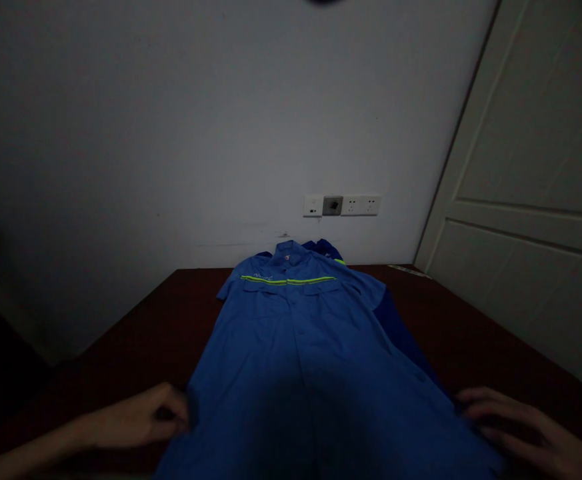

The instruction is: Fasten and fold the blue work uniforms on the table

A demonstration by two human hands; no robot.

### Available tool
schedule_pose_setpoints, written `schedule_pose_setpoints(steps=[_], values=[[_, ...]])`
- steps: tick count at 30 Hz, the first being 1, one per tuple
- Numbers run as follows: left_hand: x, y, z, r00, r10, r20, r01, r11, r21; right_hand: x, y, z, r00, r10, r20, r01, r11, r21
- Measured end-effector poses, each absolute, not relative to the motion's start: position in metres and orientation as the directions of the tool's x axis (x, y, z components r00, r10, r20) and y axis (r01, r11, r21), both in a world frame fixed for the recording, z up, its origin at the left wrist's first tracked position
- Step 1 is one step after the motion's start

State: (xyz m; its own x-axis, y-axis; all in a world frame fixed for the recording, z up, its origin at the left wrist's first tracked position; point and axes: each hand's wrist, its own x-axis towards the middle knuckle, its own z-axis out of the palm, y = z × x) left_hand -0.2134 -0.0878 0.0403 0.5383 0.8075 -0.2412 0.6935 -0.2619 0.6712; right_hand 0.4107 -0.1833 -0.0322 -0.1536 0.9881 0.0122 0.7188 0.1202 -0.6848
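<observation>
A blue short-sleeved work shirt (271, 347) lies front up, its collar toward the wall and its buttoned front running toward me. Yellow-green stripes cross its chest above two pocket flaps. At the shirt's lower left edge, my left hand (155, 417) is closed, the fingers curled onto the cloth. My right hand (525, 427) is at the lower right edge, its fingers stretched toward the cloth and apart from the thumb, slightly blurred. Beneath the shirt, a darker blue garment (395, 327) shows along the right side and behind the collar.
The dark red-brown table (171, 320) reaches back to a pale wall (195, 133). Sockets and switches (341, 205) sit low on that wall. A white panelled door (531, 200) stands at the right. Near the back right corner lies a thin pale strip (409, 271).
</observation>
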Motion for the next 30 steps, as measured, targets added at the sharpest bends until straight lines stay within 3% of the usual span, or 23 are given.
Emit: schedule_pose_setpoints(steps=[5,8,11,14,17,21,26,30], values=[[-0.216,-0.009,0.025,0.286,0.905,-0.314,0.721,0.013,0.693,0.387,-0.119,-0.008,-0.012,1.0,0.024,0.769,0.025,-0.638],[-0.213,0.029,0.014,0.111,0.936,-0.333,0.649,0.185,0.738,0.367,-0.078,-0.01,0.024,0.998,0.061,0.848,0.012,-0.53],[-0.206,0.047,0.002,0.093,0.9,-0.427,0.623,0.282,0.73,0.342,-0.051,-0.014,0.103,0.994,0.022,0.944,-0.091,-0.317],[-0.198,0.052,-0.008,0.08,0.903,-0.422,0.621,0.286,0.73,0.321,-0.038,-0.016,0.16,0.986,0.044,0.986,-0.158,-0.048],[-0.192,0.051,-0.01,0.037,0.913,-0.405,0.576,0.312,0.756,0.313,-0.033,-0.021,0.138,0.99,0.034,0.986,-0.14,0.085],[-0.19,0.041,-0.002,0.08,0.897,-0.435,0.375,0.377,0.847,0.324,-0.03,-0.026,0.129,0.991,0.024,0.99,-0.13,0.058],[-0.19,0.035,0.007,0.106,0.903,-0.416,0.177,0.394,0.902,0.343,-0.021,-0.022,0.21,0.976,0.059,0.961,-0.194,-0.198],[-0.18,0.043,0.003,-0.01,0.872,-0.489,0.114,0.487,0.866,0.331,-0.014,-0.016,0.305,0.951,0.047,0.943,-0.295,-0.153]])
